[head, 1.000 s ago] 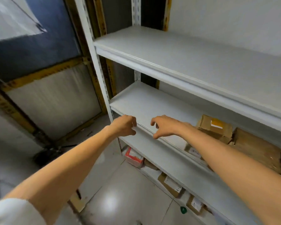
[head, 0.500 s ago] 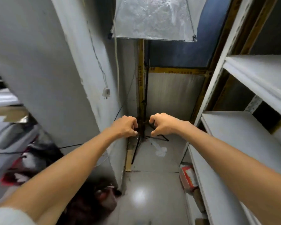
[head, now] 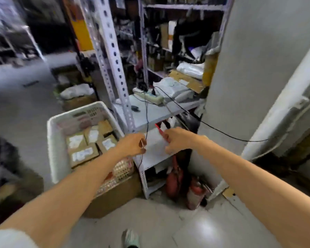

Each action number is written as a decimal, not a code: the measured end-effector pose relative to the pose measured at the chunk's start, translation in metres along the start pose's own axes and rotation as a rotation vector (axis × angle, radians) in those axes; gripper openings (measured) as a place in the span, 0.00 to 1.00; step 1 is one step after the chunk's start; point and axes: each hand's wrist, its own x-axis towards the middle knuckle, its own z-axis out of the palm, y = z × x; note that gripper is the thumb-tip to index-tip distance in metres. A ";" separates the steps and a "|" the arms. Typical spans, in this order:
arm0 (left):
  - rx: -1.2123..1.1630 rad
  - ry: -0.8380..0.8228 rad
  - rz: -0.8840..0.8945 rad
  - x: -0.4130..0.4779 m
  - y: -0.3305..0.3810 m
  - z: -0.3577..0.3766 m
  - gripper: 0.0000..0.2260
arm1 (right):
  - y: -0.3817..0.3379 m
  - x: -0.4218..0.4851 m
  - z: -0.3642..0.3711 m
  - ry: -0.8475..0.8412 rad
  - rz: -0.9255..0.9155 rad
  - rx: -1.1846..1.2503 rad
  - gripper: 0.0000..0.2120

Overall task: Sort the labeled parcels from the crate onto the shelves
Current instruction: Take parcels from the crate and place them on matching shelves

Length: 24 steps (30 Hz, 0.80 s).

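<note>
A white plastic crate [head: 55,140] stands left of centre on a brown carton. Inside it lie several brown cardboard parcels [head: 82,154] with white labels. My left hand [head: 132,144] hovers at the crate's right rim, fingers curled shut, with nothing in it. My right hand [head: 177,139] is a little to its right, in front of a white metal shelf unit [head: 125,108], fingers curled and empty. Both arms are stretched forward.
The shelf unit holds a power strip [head: 149,96], white poly bags [head: 175,88] and black cables [head: 213,128]. A grey pillar [head: 249,68] rises at right. Red extinguishers [head: 174,181] stand on the floor below. More cluttered racks fill the back.
The view has swung left, away from the white shelves and the corner, round to the crate and a cluttered rack. Both hands stay curled, empty and side by side.
</note>
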 end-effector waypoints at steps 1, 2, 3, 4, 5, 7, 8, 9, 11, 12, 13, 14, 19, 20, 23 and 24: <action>-0.020 0.025 -0.037 -0.012 -0.018 -0.004 0.12 | -0.015 0.011 -0.001 -0.010 -0.039 -0.005 0.23; -0.037 0.051 -0.089 -0.026 -0.040 -0.010 0.11 | -0.035 0.025 -0.002 -0.020 -0.092 -0.025 0.26; -0.046 0.072 -0.142 -0.039 -0.060 -0.016 0.11 | -0.054 0.039 -0.002 -0.024 -0.131 -0.038 0.28; -0.048 0.085 -0.198 -0.051 -0.077 -0.021 0.11 | -0.073 0.050 -0.002 -0.027 -0.163 -0.044 0.29; -0.051 0.103 -0.254 -0.063 -0.098 -0.027 0.11 | -0.094 0.064 -0.001 -0.037 -0.197 -0.050 0.29; -0.072 0.135 -0.337 -0.083 -0.137 -0.036 0.11 | -0.133 0.092 0.001 -0.046 -0.258 -0.072 0.29; -0.084 0.149 -0.371 -0.092 -0.155 -0.040 0.11 | -0.151 0.105 0.002 -0.053 -0.285 -0.076 0.28; -0.096 0.159 -0.404 -0.100 -0.172 -0.044 0.10 | -0.168 0.119 0.005 -0.060 -0.312 -0.073 0.28; -0.122 0.174 -0.449 -0.111 -0.206 -0.048 0.10 | -0.197 0.146 0.010 -0.071 -0.352 -0.075 0.28; -0.135 0.178 -0.466 -0.114 -0.223 -0.050 0.10 | -0.209 0.159 0.014 -0.080 -0.366 -0.081 0.29; -0.147 0.180 -0.479 -0.116 -0.238 -0.050 0.10 | -0.220 0.172 0.017 -0.089 -0.377 -0.088 0.30; -0.157 0.179 -0.486 -0.116 -0.254 -0.051 0.10 | -0.228 0.186 0.020 -0.099 -0.382 -0.096 0.30; -0.246 0.150 -0.489 -0.095 -0.316 -0.046 0.10 | -0.247 0.246 0.032 -0.156 -0.360 -0.096 0.28; -0.261 0.139 -0.490 -0.089 -0.326 -0.045 0.10 | -0.248 0.257 0.034 -0.165 -0.348 -0.087 0.28; -0.267 0.094 -0.490 -0.071 -0.351 -0.038 0.10 | -0.248 0.288 0.042 -0.188 -0.308 -0.096 0.28; -0.271 0.077 -0.492 -0.065 -0.360 -0.035 0.10 | -0.246 0.298 0.045 -0.204 -0.287 -0.097 0.29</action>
